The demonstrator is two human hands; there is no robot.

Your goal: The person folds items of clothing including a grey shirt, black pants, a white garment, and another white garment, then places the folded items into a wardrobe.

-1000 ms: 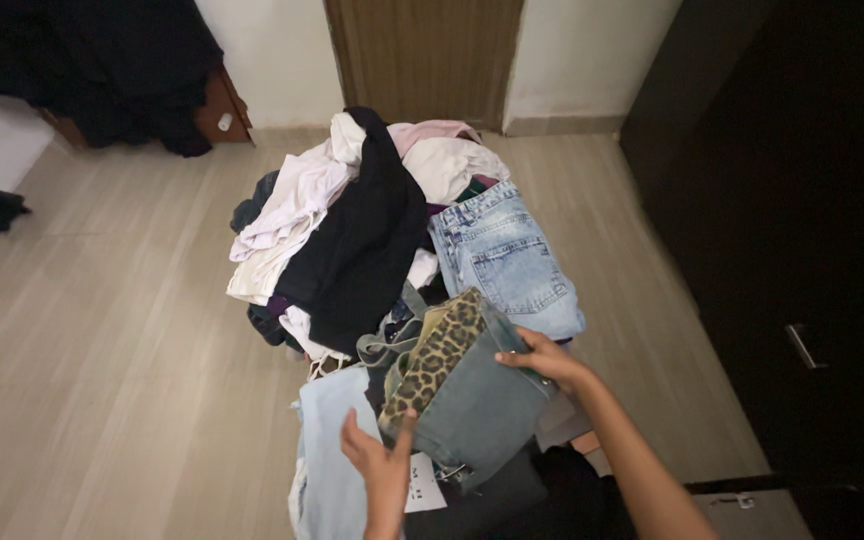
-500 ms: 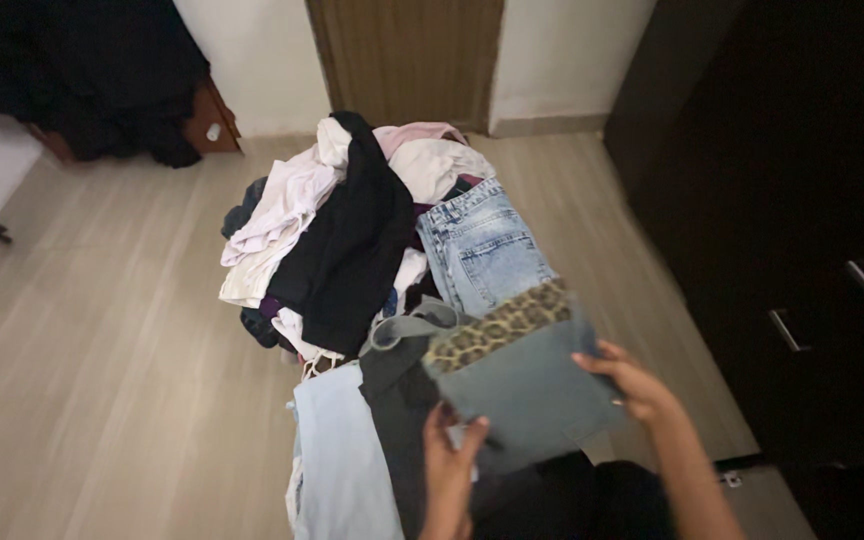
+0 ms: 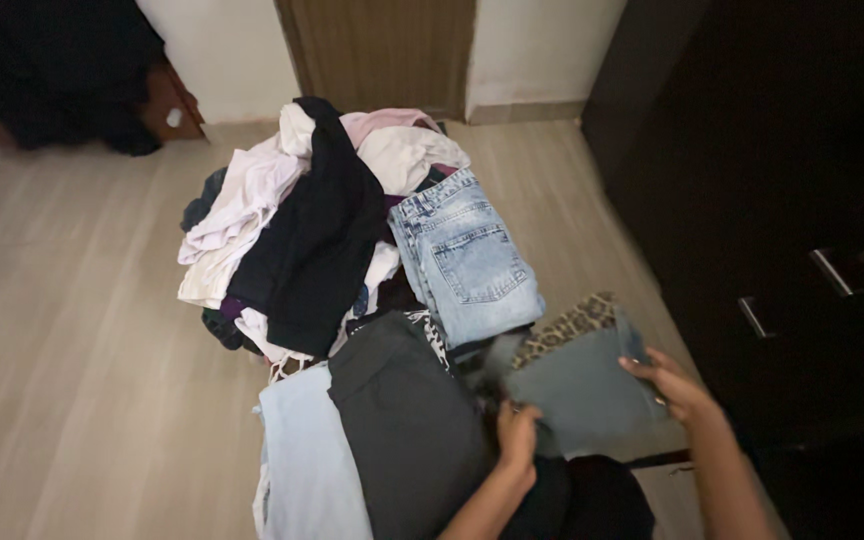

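Note:
A folded grey-blue garment with a leopard-print band (image 3: pixel 582 380) is held between both my hands, low and right of the clothes heap. My left hand (image 3: pixel 518 432) grips its lower left corner. My right hand (image 3: pixel 674 383) holds its right edge. Just left of it lies a dark grey folded piece (image 3: pixel 402 420), and further left a pale blue one (image 3: pixel 302 460). Folded light-blue jeans (image 3: pixel 464 258) rest behind the held garment.
A heap of white, black and pink clothes (image 3: pixel 292 210) covers the wood-look floor (image 3: pixel 72 350). A dark wardrobe with metal handles (image 3: pixel 792 200) stands on the right. A wooden door (image 3: pixel 382 50) is at the back, dark clothes (image 3: pixel 42 70) hang at the upper left.
Both hands have carried the leopard-banded garment to the right, off the dark grey piece, which now lies uncovered. The view has shifted slightly right.

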